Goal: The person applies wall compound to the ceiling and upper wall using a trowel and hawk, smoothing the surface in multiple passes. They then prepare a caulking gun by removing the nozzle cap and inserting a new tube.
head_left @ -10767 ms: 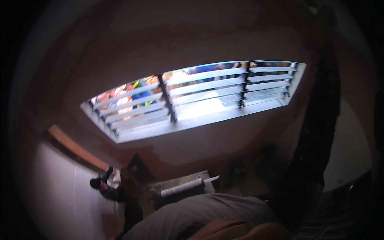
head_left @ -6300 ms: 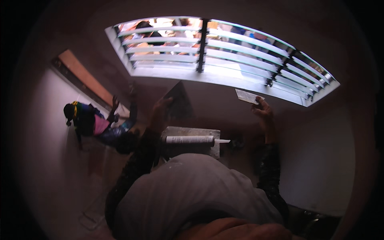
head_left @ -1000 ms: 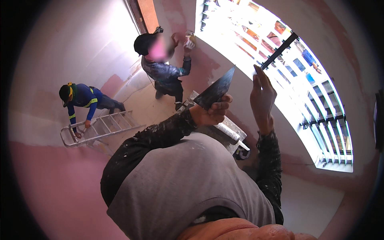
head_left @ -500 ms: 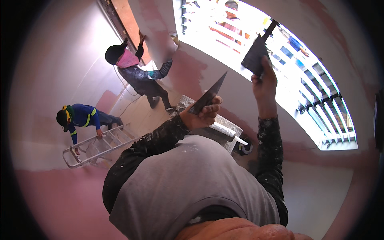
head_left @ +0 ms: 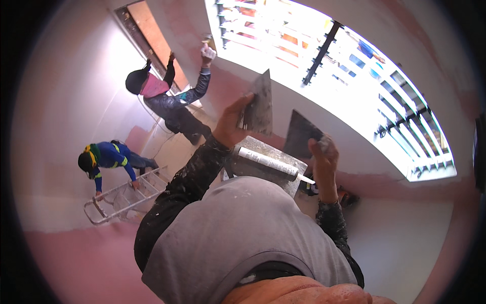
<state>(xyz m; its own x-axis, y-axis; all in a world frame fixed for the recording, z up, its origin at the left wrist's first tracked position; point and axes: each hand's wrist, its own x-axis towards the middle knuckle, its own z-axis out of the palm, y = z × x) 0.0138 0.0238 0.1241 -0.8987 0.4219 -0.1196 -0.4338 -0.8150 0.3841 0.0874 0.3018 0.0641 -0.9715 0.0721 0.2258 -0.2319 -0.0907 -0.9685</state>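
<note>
My left hand point(head_left: 233, 121) is raised in front of my chest, closed on a grey, smeared putty knife point(head_left: 260, 106) whose blade tilts upward. To its right, my right hand point(head_left: 325, 159) grips a second, darker putty knife point(head_left: 300, 134), thumb against the broad blade. The two blades are apart, edges leaning toward each other. Neither handle shows clearly. Below them a white sealant cartridge point(head_left: 268, 163) with a pointed nozzle lies on a worn, speckled board point(head_left: 288, 152).
A louvred window point(head_left: 349, 91) fills the upper right. At the left, one person point(head_left: 172, 104) reaches up along the wall, and another point(head_left: 111, 154) in blue holds an aluminium ladder point(head_left: 126, 195). Dark items point(head_left: 347, 197) sit on the floor beyond my right forearm.
My right hand has come down from the window with its putty knife. My left hand has risen, turning its blade more upright. The person by the wall has raised an arm.
</note>
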